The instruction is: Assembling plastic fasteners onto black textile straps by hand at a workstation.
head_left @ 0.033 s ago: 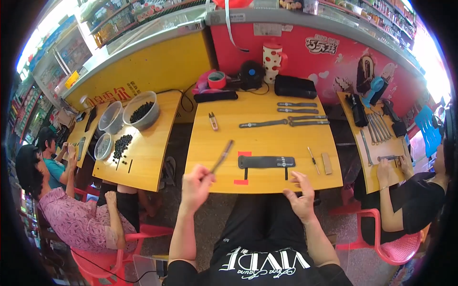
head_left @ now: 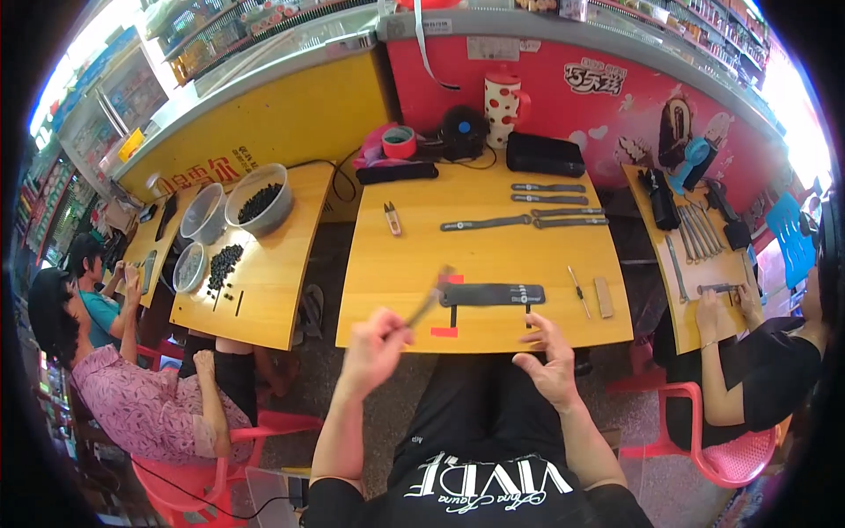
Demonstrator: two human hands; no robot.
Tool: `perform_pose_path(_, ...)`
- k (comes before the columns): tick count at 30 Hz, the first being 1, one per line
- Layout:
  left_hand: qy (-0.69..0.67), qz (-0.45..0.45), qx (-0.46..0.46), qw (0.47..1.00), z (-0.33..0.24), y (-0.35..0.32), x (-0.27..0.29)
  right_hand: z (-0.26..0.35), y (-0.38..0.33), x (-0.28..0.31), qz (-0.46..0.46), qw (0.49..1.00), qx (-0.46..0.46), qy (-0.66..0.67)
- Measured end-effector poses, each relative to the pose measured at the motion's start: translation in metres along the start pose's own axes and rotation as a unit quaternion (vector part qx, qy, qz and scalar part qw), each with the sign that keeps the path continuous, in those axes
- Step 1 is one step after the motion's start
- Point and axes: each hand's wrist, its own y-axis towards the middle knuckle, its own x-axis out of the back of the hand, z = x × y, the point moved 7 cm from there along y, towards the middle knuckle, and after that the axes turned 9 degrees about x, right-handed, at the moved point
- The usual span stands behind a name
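Just past the table's front edge, my left hand is closed on one end of a narrow dark strap. The strap slants up to the right, smeared by motion at its far end, close to a wider dark grey strap. That wide strap lies flat on the table, with a rounded left end and pale print at its right. Two short black lines run below it, and pieces of red tape mark its left side. My right hand holds nothing, its fingers apart near the right black line.
Several dark straps lie at the back right of the table. Thread snips are at the left; a thin pointed tool and a tan block at the right. A black pouch and spotted cup stand behind.
My left hand has moved a little to the right, and the narrow strap's far end has swung right and down beside the wide strap. My right hand has shifted slightly.
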Motion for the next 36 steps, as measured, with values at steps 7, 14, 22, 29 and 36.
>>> perform_pose_path(7, 0.018, 0.209, -0.031, 0.977, -0.035, -0.031, -0.077, -0.011, -0.009, -0.01, 0.049, 0.921, -0.166, 0.349)
perform_pose_path(14, -0.055, 0.222, 0.035, 0.973, 0.01, -0.004, -0.074, -0.046, -0.01, 0.027, -0.029, 0.955, -0.158, 0.249)
perform_pose_path(22, -0.236, 0.126, 0.234, 0.935, 0.05, 0.02, -0.084, -0.084, -0.006, 0.017, -0.118, 0.907, -0.284, 0.288)
perform_pose_path(29, -0.27, 0.09, 0.28, 0.917, 0.059, 0.039, -0.084, -0.089, 0.013, 0.013, -0.082, 0.939, -0.271, 0.194)
perform_pose_path(36, -0.25, 0.068, 0.257, 0.931, 0.058, 0.053, -0.083, -0.094, 0.028, 0.009, -0.072, 0.981, -0.157, 0.086)
